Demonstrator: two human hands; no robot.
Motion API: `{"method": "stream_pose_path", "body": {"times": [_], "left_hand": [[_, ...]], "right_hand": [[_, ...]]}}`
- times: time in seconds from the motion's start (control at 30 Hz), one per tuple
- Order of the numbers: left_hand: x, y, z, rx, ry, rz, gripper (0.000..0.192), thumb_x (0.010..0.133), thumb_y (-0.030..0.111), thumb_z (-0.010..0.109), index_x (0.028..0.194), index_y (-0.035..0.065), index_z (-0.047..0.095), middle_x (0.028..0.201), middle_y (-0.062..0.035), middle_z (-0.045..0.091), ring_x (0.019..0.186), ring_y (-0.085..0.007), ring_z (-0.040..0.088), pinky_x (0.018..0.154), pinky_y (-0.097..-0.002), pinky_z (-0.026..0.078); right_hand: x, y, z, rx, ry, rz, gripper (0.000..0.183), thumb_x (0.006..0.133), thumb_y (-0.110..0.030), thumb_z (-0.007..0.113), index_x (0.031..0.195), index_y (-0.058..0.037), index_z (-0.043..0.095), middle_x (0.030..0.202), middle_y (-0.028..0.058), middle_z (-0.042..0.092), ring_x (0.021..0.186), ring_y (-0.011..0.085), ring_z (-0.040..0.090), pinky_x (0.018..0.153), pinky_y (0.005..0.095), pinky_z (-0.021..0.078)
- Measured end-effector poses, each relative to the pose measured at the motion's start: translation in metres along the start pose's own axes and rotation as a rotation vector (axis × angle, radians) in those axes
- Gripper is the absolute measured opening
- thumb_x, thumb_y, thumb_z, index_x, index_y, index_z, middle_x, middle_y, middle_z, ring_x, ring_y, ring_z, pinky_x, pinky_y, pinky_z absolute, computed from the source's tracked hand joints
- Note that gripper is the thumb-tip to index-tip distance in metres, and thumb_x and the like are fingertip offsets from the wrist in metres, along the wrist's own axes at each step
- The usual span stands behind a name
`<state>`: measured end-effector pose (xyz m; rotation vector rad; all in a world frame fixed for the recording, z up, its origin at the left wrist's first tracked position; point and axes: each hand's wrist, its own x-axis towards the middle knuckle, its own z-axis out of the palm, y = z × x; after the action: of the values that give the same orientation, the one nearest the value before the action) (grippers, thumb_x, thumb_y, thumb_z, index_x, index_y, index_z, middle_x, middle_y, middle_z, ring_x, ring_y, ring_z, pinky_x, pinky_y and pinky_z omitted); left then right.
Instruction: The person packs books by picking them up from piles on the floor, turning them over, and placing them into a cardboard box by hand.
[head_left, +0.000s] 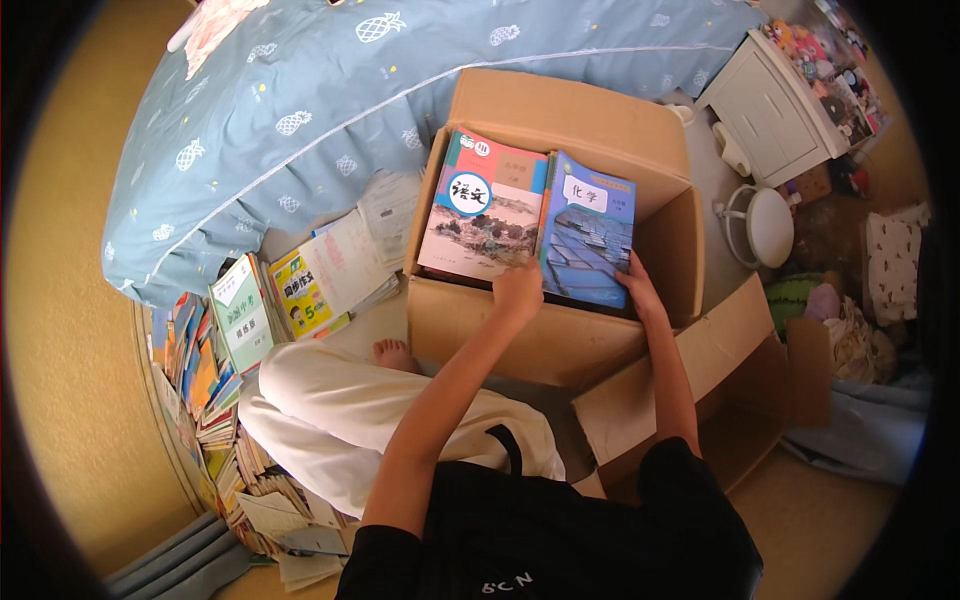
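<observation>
An open cardboard box (525, 330) stands before me with two stacks of books side by side in it. On the left stack lies a pink and blue textbook (487, 232) with an ink landscape on its cover. A blue textbook (589, 240) tops the stack beside it. My left hand (519, 289), its fingers curled, is at the near edge between the two stacks; whether it grips a book is hidden. My right hand (641, 285) lies along the right edge of the blue textbook, thumb on its cover and fingers down the stack's side.
A second open cardboard box (675, 375) is at my right side. Piles of books and papers (337, 262) lie on the left, below a bed with a blue pineapple-print cover (300, 165). A white stool (770, 229) and a white cabinet (780, 112) stand at the right.
</observation>
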<state>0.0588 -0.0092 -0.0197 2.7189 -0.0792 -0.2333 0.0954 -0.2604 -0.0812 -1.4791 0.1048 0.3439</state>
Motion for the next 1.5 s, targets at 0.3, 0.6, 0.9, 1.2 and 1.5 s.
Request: {"method": "stream_pose_path", "body": {"times": [0.3, 0.6, 0.9, 1.2, 1.5], "left_hand": [[-0.007, -0.003, -0.001, -0.025, 0.025, 0.02, 0.022, 0.081, 0.024, 0.057, 0.088, 0.004, 0.053, 0.07, -0.0134, 0.062, 0.069, -0.0313, 0.061, 0.058, -0.0431, 0.048], [-0.008, -0.01, -0.006, -0.148, 0.002, 0.075, 0.019, 0.079, 0.02, 0.056, 0.086, 0.0031, 0.053, 0.071, -0.0156, 0.061, 0.07, -0.0332, 0.06, 0.06, -0.0451, 0.048], [-0.055, -0.055, -0.047, -0.35, 0.114, 0.233, 0.016, 0.08, 0.017, 0.053, 0.084, 0.0021, 0.05, 0.082, -0.0178, 0.058, 0.079, -0.0348, 0.057, 0.068, -0.0436, 0.045], [-0.224, -0.119, -0.176, -0.753, 0.347, 0.013, 0.02, 0.084, 0.019, 0.053, 0.094, 0.0019, 0.054, 0.083, -0.0144, 0.06, 0.078, -0.0296, 0.058, 0.068, -0.0351, 0.046], [-0.409, -0.173, -0.18, -1.36, 0.917, -0.432, 0.022, 0.091, 0.019, 0.046, 0.102, 0.0023, 0.055, 0.083, -0.003, 0.06, 0.073, -0.0102, 0.055, 0.067, -0.0236, 0.044]], "right_hand": [[0.008, 0.005, -0.006, 0.182, 0.073, 0.106, 0.051, 0.076, 0.005, 0.05, 0.126, 0.0032, 0.039, 0.117, 0.0103, 0.052, 0.108, 0.0179, 0.047, 0.094, 0.0267, 0.0331], [0.015, 0.017, -0.02, 0.031, 0.211, 0.055, 0.045, 0.082, -0.008, 0.055, 0.123, 0.0046, 0.042, 0.117, 0.0121, 0.052, 0.108, 0.0192, 0.047, 0.093, 0.0278, 0.034], [0.005, 0.013, -0.007, -0.451, 0.559, -0.485, 0.032, 0.081, 0.003, 0.046, 0.113, 0.003, 0.049, 0.109, 0.0135, 0.054, 0.102, 0.0212, 0.052, 0.092, 0.0312, 0.0373], [-0.027, -0.024, 0.143, -0.476, 0.35, -0.632, 0.029, 0.08, 0.008, 0.04, 0.106, 0.0034, 0.051, 0.105, 0.0113, 0.054, 0.1, 0.0201, 0.051, 0.089, 0.0311, 0.0381], [-0.07, -0.065, 0.366, -0.261, -0.386, -0.705, 0.024, 0.081, 0.008, 0.041, 0.099, 0.0012, 0.056, 0.093, 0.0093, 0.057, 0.088, 0.0166, 0.053, 0.079, 0.0255, 0.0421]]}}
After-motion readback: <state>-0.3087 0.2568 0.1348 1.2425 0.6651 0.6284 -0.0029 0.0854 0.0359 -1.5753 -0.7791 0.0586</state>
